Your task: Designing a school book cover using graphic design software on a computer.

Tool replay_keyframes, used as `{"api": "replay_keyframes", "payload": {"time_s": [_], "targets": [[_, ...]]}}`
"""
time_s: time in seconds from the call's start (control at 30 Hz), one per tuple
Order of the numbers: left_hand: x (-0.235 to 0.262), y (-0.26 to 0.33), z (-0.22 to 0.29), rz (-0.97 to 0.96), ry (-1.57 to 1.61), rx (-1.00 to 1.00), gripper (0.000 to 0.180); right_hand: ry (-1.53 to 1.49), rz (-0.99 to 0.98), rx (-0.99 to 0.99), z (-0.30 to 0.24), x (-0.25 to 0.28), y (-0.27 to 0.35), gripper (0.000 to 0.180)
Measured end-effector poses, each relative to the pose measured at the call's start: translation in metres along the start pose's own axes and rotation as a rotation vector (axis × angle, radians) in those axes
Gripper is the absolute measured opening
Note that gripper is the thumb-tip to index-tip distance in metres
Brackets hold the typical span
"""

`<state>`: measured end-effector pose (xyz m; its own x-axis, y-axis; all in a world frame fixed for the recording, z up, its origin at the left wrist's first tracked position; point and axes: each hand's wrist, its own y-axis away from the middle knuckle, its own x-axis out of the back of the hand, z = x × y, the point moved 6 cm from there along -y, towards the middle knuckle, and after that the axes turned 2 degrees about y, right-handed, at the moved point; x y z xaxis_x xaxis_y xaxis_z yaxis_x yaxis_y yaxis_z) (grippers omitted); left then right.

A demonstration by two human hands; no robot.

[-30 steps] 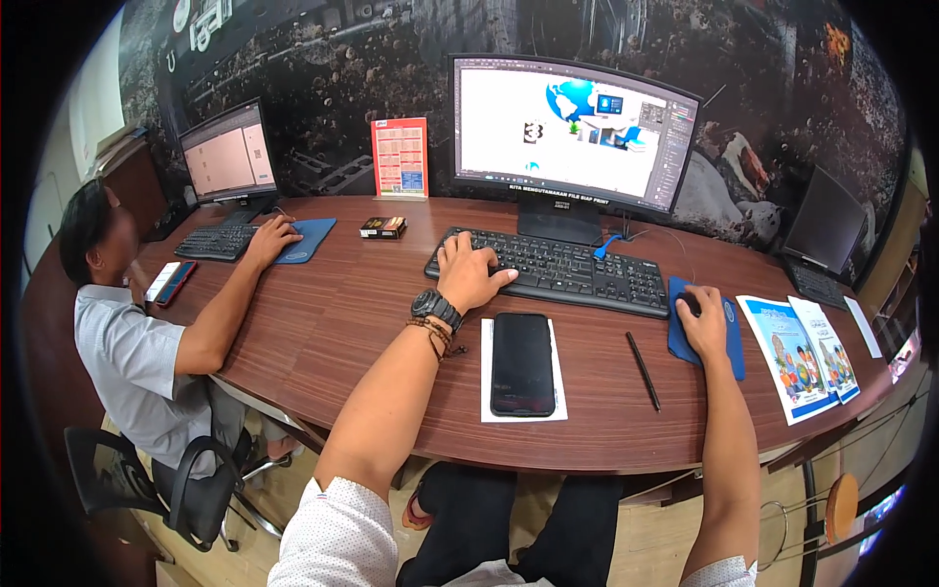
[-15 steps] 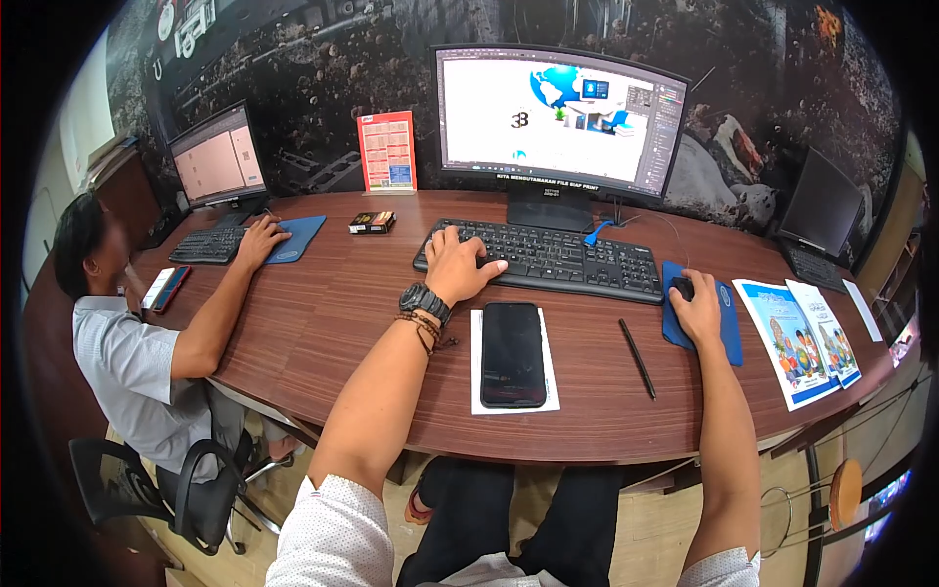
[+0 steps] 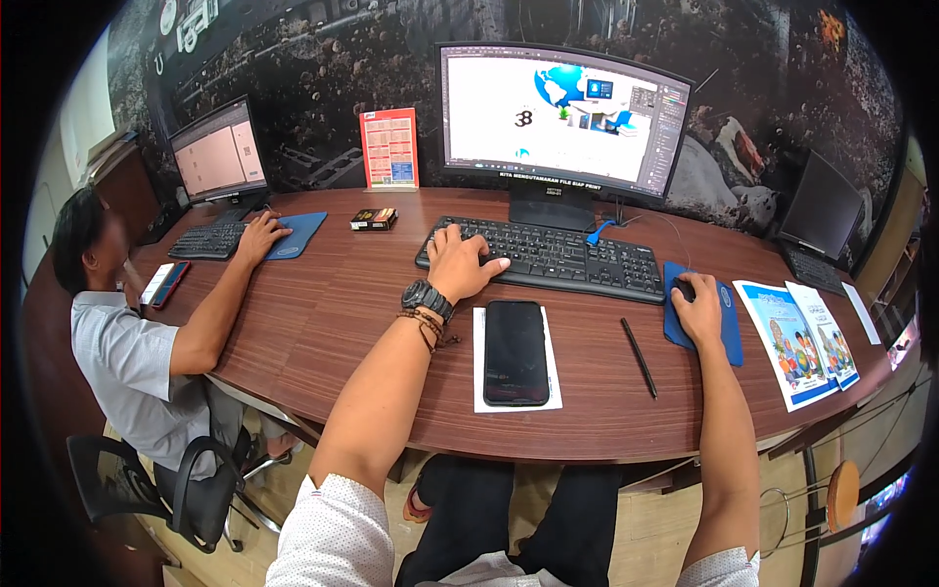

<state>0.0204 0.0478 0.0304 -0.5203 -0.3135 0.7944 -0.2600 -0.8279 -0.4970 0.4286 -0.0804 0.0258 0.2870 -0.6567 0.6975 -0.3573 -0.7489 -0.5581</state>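
Observation:
My left hand [image 3: 458, 266] rests on the left end of a black keyboard [image 3: 577, 256], fingers spread over the keys and thumb out to the right. A dark watch [image 3: 427, 298] and beaded bracelets circle that wrist. At the right, my right hand [image 3: 700, 311] is wrapped over a black computer mouse [image 3: 684, 289] on a blue mouse pad [image 3: 730, 328]. Behind the keyboard, a curved monitor [image 3: 499, 117] shows a design with a globe and a desk picture. Below my left hand, a black phone [image 3: 516, 352] lies on a white paper [image 3: 555, 391].
A black pen [image 3: 639, 358] lies between phone and mouse pad. Booklets [image 3: 782, 338] are at the right. A small box [image 3: 375, 219] and a red-framed calendar [image 3: 390, 147] stand farther back. At left, a seated person [image 3: 137, 342] uses another keyboard [image 3: 207, 242] and monitor [image 3: 217, 157].
The view has shifted very slightly. Both my hands stay in place on the keyboard and the mouse; nothing else visibly moves.

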Motion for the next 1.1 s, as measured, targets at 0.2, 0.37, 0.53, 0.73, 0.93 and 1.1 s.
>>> {"api": "replay_keyframes", "payload": {"time_s": [0.2, 0.37, 0.53, 0.73, 0.93, 1.1], "targets": [[0.0004, -0.0004, 0.0014, -0.021, 0.007, 0.014, 0.048, -0.003, 0.003, 0.012, 0.0016, 0.0, -0.0004, 0.032], [-0.0011, -0.0003, -0.001, -0.011, 0.003, 0.003, 0.048, -0.002, -0.002, 0.0, -0.0007, 0.0013, -0.0001, 0.033], [-0.0006, -0.0014, 0.0001, -0.06, -0.018, 0.02, 0.05, 0.016, -0.007, -0.019, -0.0021, 0.003, 0.0011, 0.034], [0.0015, -0.0003, -0.0012, -0.065, -0.016, 0.032, 0.049, 0.008, -0.01, -0.021, -0.0026, 0.0013, 0.001, 0.034], [0.0022, -0.0003, 0.0012, -0.052, 0.003, 0.032, 0.048, -0.007, 0.004, 0.007, -0.0029, 0.003, 0.0005, 0.034], [0.0016, -0.0005, 0.0026, -0.068, 0.002, 0.045, 0.048, -0.019, 0.011, 0.017, -0.0016, 0.0027, 0.0005, 0.033]]}}
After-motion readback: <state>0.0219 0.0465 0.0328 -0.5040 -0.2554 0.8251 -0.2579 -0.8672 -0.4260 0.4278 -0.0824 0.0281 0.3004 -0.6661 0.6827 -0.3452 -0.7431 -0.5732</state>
